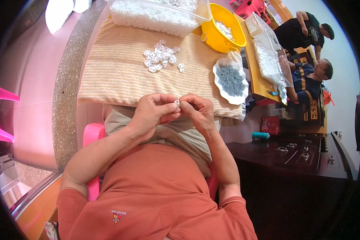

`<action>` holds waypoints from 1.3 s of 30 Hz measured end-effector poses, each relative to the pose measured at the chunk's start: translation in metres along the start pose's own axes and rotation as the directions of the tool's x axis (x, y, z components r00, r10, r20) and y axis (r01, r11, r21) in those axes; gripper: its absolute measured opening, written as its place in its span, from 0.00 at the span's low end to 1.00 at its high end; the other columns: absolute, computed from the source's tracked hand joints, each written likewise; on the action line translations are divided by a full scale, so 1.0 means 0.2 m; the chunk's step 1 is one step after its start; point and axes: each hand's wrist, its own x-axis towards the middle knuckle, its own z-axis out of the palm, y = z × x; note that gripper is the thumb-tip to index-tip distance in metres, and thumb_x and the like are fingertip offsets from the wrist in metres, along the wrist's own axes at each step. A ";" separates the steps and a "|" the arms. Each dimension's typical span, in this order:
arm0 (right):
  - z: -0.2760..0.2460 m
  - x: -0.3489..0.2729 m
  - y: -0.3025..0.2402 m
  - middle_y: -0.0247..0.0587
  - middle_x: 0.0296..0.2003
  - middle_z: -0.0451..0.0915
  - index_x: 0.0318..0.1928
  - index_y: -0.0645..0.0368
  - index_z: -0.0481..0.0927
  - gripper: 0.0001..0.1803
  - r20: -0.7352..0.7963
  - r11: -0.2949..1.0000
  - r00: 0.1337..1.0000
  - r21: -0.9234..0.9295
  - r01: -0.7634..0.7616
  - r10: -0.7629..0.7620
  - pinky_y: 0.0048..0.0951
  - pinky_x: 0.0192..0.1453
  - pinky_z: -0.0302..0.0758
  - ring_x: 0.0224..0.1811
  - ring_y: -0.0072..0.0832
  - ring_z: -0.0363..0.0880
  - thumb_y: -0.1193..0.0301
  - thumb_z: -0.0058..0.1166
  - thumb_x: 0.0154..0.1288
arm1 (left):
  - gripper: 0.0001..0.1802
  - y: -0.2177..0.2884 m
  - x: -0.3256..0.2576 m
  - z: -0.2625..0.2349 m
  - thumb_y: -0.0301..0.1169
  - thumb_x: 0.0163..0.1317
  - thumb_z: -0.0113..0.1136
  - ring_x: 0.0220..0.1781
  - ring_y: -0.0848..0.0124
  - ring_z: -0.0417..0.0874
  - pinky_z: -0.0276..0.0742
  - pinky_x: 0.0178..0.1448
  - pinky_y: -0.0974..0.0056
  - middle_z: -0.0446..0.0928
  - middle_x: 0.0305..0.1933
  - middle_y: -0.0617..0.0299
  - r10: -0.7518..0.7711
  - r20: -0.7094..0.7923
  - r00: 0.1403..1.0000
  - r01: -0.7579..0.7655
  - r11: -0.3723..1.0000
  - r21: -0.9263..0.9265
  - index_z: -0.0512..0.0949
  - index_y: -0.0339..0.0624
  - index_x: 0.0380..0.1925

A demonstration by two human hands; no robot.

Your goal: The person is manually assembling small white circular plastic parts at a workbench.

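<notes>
Just in front of the table's near edge, my two hands meet at the fingertips. My left hand [158,111] pinches a small white plastic piece [176,102] between thumb and forefinger. From the other side my right hand [198,112] closes its thumb and forefinger on the same piece; anything smaller between them is hidden. Beyond my hands lies a loose pile of white plastic pieces [158,59], each with holes in it. To the right, a white scalloped dish [218,82] holds many small grey-blue parts [230,79].
A striped towel [116,72] covers the table. At its far side stand a clear bin [156,20] full of white pieces and a yellow bucket [210,30]. At far right, two people sit by another table with a clear tub [268,60]. A pink stool [0,114] stands left.
</notes>
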 end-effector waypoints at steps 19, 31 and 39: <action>-0.16 0.23 -0.07 0.34 0.27 0.80 0.41 0.65 0.82 0.08 -0.147 0.889 0.989 -0.456 -0.053 -0.017 0.19 0.32 0.75 0.27 0.14 0.77 0.74 0.58 0.65 | 0.09 0.00 0.00 0.00 0.23 0.62 0.62 0.38 0.73 0.83 0.84 0.42 0.71 0.80 0.38 0.60 -0.007 -0.038 0.999 0.005 0.999 -0.047 0.77 0.36 0.42; -0.16 0.54 -0.09 0.47 0.43 0.79 0.44 0.57 0.82 0.11 0.163 0.391 0.975 -0.896 0.210 -0.150 0.43 0.50 0.74 0.46 0.47 0.78 0.70 0.51 0.64 | 0.09 0.04 -0.01 0.01 0.23 0.62 0.62 0.38 0.73 0.83 0.84 0.43 0.71 0.81 0.38 0.59 -0.022 -0.040 0.999 0.020 0.999 -0.038 0.76 0.35 0.42; -0.19 0.56 -0.09 0.48 0.37 0.79 0.41 0.61 0.81 0.09 0.171 0.392 0.979 -0.898 0.200 -0.108 0.41 0.46 0.74 0.41 0.46 0.79 0.71 0.56 0.61 | 0.10 0.03 0.00 0.00 0.23 0.61 0.62 0.38 0.74 0.83 0.84 0.42 0.71 0.81 0.38 0.59 -0.017 -0.022 1.000 0.016 0.999 -0.038 0.76 0.35 0.42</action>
